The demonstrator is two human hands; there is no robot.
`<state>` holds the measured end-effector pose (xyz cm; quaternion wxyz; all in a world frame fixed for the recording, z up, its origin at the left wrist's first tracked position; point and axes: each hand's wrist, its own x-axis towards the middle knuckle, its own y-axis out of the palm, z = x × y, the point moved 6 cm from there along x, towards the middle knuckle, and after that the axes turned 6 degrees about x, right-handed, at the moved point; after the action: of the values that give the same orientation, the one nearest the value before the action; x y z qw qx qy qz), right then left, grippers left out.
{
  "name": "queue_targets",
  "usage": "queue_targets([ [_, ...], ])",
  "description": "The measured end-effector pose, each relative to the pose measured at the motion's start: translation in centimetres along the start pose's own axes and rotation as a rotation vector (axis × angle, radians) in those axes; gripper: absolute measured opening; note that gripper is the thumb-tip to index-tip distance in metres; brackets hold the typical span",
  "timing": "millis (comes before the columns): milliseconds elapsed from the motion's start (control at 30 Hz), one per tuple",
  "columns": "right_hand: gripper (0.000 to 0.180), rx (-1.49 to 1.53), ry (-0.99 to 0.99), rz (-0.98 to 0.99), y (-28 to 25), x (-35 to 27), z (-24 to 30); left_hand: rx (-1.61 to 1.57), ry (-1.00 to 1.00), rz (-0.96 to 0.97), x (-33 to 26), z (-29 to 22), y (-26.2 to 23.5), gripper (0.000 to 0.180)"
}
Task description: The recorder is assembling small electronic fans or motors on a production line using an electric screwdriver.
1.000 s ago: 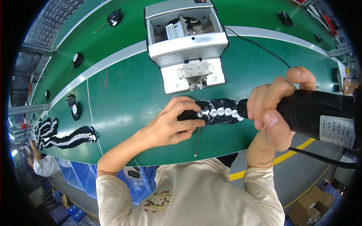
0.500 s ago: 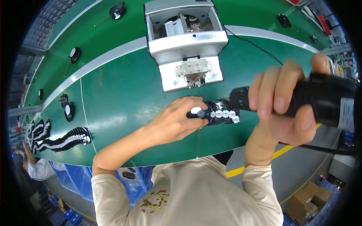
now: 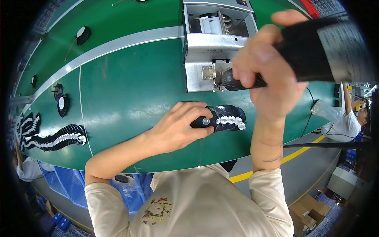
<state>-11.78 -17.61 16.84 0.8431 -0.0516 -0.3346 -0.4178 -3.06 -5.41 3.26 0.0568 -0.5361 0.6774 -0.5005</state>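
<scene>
My right hand [image 3: 272, 75] grips a black electric screwdriver [image 3: 306, 51], fingers wrapped round its body. The tool's ribbed nose lies in front of the outlet block of a grey metal screw feeder [image 3: 197, 79], hiding part of it; its bit is not clear to see. On the green bench, my left hand [image 3: 175, 126] is closed round the left end of a short row of black plastic parts with white round pieces [image 3: 231, 116]. Between its thumb and fingers shows a black part with a round light spot [image 3: 205, 121].
A long curved row of black and white parts [image 3: 59, 138] lies at the bench's left. Several single black parts with white discs [image 3: 63, 104] sit farther back. A cable hangs at right, near a clear plastic bag [image 3: 329, 110]. Another person [image 3: 344, 126] is at the far right.
My right hand has carried the screwdriver up and to the left, from beside the row of parts to the screw feeder. The left hand stays on the row. The view has shifted right.
</scene>
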Motion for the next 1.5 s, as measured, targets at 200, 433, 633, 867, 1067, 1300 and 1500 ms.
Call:
queue_targets([
  [200, 0.044, -0.022, 0.058, 0.004, -0.5, -1.4, -0.3, -0.074, -0.024, 0.001, -0.7, 0.6, 0.2, 0.020],
  [433, 0.044, 0.057, 0.155, 0.064, -0.4, -5.7, 1.0, -0.099, -0.031, -0.022, -0.9, 1.0, 0.1, 0.013],
  [633, 0.044, 0.043, 0.196, -0.043, -0.1, -7.1, 0.2, -0.138, -0.061, -0.030, -0.8, 1.1, -0.1, 0.012],
  [867, 0.046, 0.046, 0.212, -0.065, 0.0, -8.0, -0.7, -0.130, -0.044, -0.023, -0.7, 1.0, -0.3, 0.011],
  [1067, 0.040, -0.026, 0.197, 0.135, 0.9, -8.0, -1.1, -0.121, -0.056, -0.048, -0.9, 0.7, -0.3, 0.018],
  [1300, 0.039, -0.145, 0.283, 0.219, 1.3, -7.9, -1.1, -0.087, -0.048, -0.060, -1.2, 0.3, -0.4, 0.019],
  [1500, 0.051, 0.097, 0.039, 0.038, -0.1, -3.8, 1.4, -0.050, -0.046, -0.063, -1.2, 0.2, 0.3, 0.016],
])
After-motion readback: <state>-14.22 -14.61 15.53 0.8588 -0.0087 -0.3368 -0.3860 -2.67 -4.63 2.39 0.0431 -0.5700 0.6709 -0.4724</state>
